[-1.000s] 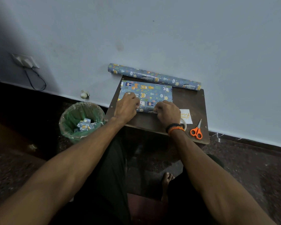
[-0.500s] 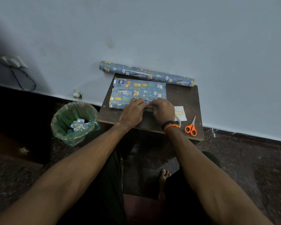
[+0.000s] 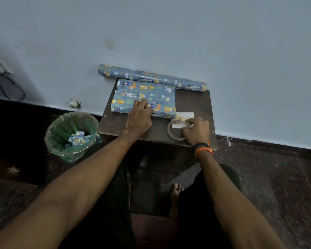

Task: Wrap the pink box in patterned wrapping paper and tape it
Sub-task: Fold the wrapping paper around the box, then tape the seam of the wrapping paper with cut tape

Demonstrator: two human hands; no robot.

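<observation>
At the centre of the frame, a box covered in blue animal-patterned wrapping paper (image 3: 144,97) lies flat on a small dark counter (image 3: 194,103); none of the pink box shows. The left hand (image 3: 139,117) presses down on the paper's near edge, its fingers (image 3: 142,104) fairly straight and lying on top, seemingly holding a folded flap closed. Just right of the package, the right hand (image 3: 197,132) curls around a roll of clear tape (image 3: 176,130), fingers pinching its rim. The paper looks thin, glossy and likely to spring open or tear, so flat pressure along the seam suits it best. A small printed card (image 3: 186,116) lies under the tape. A wrapping-paper roll (image 3: 151,78) lies along the wall behind. A lined bin (image 3: 70,135) holding scraps sits at lower left.
</observation>
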